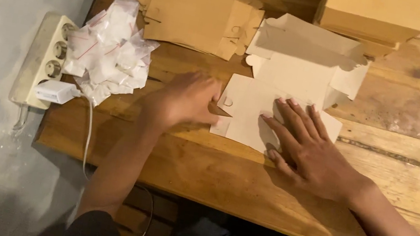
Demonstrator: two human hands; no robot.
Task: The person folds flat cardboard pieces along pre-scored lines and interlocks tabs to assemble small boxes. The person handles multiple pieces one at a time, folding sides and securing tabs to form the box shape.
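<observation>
Wooden surface point(395, 166): one flat white box blank point(283, 90) lies partly creased; right hand point(307, 146) presses it spread flat, left hand point(188, 97) pinches its left flap; brown blanks point(200, 8) wait unfolded far behind

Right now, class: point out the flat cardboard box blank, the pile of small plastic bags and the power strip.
flat cardboard box blank point(296, 75), head view, bare middle panel.
pile of small plastic bags point(110, 50), head view, centre of heap.
power strip point(41, 58), head view, pale casing beside the sockets.
</observation>
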